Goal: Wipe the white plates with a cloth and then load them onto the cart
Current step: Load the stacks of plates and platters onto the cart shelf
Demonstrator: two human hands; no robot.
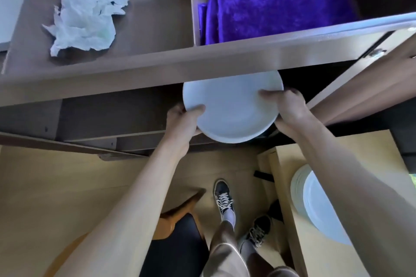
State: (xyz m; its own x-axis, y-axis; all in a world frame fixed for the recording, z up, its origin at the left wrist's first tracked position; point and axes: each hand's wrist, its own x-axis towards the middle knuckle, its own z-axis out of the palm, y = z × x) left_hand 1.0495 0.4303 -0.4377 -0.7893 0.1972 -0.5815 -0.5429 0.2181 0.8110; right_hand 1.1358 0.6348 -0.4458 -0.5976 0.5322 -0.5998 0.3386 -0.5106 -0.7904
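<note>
Head view: the white plate [231, 108] was held by its rim, the left grip [182, 117] curled on it at 8 o'clock, the right grip [286, 108] at 3 o'clock, its far edge under the cart [157, 69] top. It was best kept flat and slid in slowly.

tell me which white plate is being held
The single round white plate at the brown cart: the left hand and right hand grip its rim. The other white plates sit stacked on the pale wooden table, untouched.

plate [231, 105] under cart top [157, 69]
</note>
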